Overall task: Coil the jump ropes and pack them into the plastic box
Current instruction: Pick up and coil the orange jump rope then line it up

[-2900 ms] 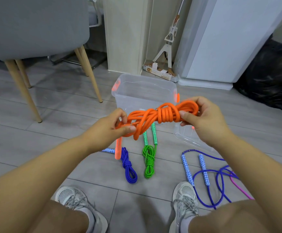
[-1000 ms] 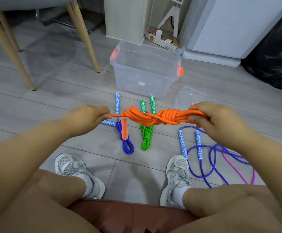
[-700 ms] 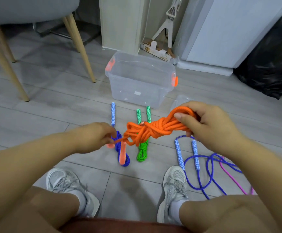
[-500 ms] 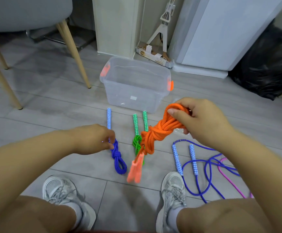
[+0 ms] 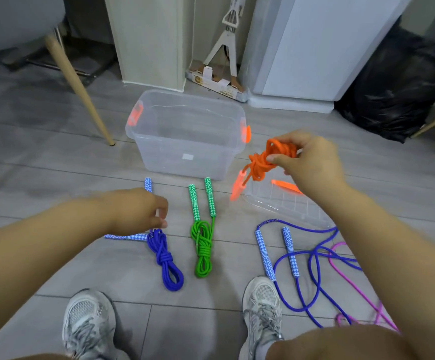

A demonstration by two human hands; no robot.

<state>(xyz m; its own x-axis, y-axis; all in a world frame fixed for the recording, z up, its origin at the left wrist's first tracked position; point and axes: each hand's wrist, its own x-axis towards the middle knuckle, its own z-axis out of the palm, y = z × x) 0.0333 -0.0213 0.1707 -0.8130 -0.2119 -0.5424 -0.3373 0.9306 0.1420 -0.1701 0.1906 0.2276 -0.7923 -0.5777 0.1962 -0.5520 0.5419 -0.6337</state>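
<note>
Orange rope (image 5: 263,163) pinched in right hand (image 5: 312,162) fingers (image 5: 278,159); left hand (image 5: 136,211) loose, empty

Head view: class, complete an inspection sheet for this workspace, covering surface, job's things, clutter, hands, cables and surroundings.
Surface: grey plank floor.
Job's things: open clear plastic box, nothing seen inside; coiled blue rope and coiled green rope lying before it; loose blue rope, loose pink rope.
Clutter: clear plastic lid.
Hands: right hand grips coiled orange rope; left hand blurred, unclear.
Cables: nothing seen.
Surroundings: grey chair, black bag, white mop.
</note>
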